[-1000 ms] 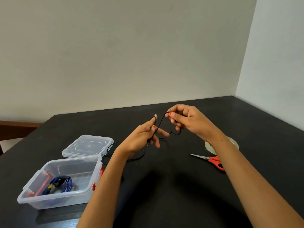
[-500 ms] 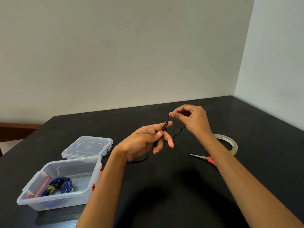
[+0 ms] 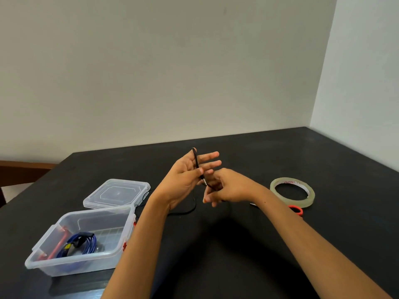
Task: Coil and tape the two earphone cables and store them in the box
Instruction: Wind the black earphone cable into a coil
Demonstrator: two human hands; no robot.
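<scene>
My left hand (image 3: 190,175) is raised over the table with its fingers spread, and the black earphone cable (image 3: 197,162) loops over its index fingertip and runs down under the thumb. My right hand (image 3: 228,187) sits just below and to the right, pinching the same cable near the left palm. The rest of the black cable trails onto the table (image 3: 185,211). The clear plastic box (image 3: 97,225) stands open at the left, with a coiled blue cable (image 3: 83,244) inside. The tape roll (image 3: 292,192) lies to the right.
The box's clear lid (image 3: 116,193) lies behind the box. Red-handled scissors (image 3: 296,209) lie by the tape roll, partly hidden by my right forearm. The black table (image 3: 323,160) meets walls at the back and right.
My left hand has turned palm-up and spread its fingers, with the cable now looped over the index fingertip. My right hand dropped from above to below the left hand, drawing the cable down.
</scene>
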